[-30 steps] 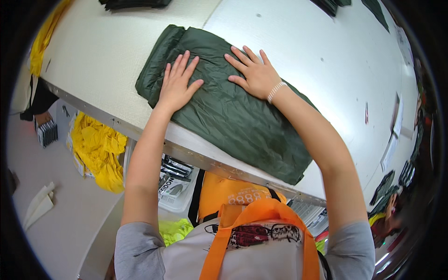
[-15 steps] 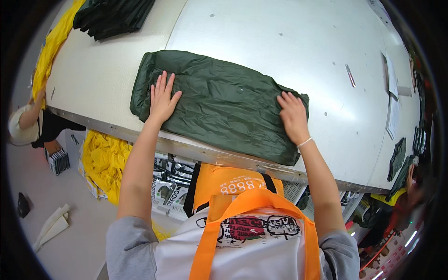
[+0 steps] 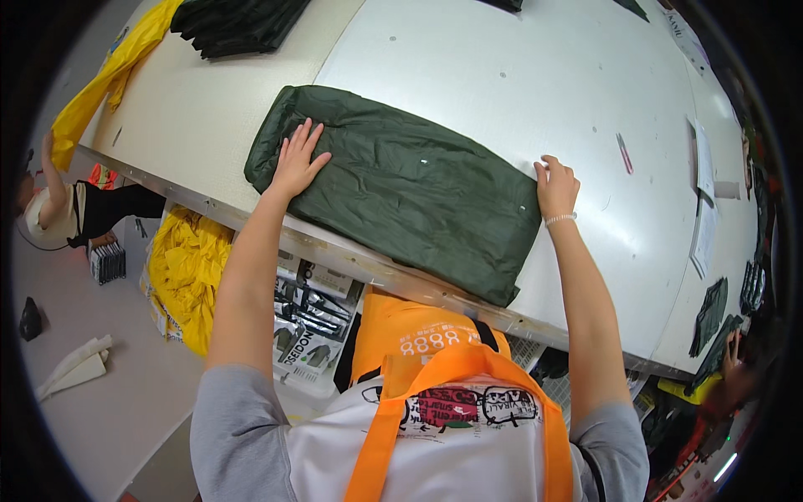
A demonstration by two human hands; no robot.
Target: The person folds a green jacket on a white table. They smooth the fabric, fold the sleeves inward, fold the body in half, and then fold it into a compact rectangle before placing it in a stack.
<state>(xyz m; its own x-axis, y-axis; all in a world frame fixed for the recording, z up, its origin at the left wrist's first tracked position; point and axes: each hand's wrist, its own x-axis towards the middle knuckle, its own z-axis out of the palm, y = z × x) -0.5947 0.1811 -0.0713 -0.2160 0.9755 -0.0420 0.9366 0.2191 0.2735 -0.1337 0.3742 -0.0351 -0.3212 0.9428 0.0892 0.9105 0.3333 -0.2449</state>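
A dark green folded piece of thin, crinkled fabric (image 3: 410, 192) lies on the white table, longer from left to right than it is deep. My left hand (image 3: 297, 163) rests flat on its left part, palm down and fingers spread. Just past the fabric's right edge is my right hand (image 3: 558, 188), its fingers loosely bent and its thumb a little apart. Nothing shows in its grasp. Small pale spots mark the fabric's surface.
Black folded items (image 3: 238, 25) sit at the table's far left, beside yellow fabric (image 3: 109, 79) held by another person (image 3: 58, 205). A red-and-silver cutter (image 3: 625, 154) and papers (image 3: 703, 197) lie right. Below the edge are yellow fabric (image 3: 188, 280) and an orange bag (image 3: 410, 322).
My right hand has slid off the fabric to just beyond its right edge, which now looks straighter and smoother. My left hand stays on the left part. The view has shifted slightly.
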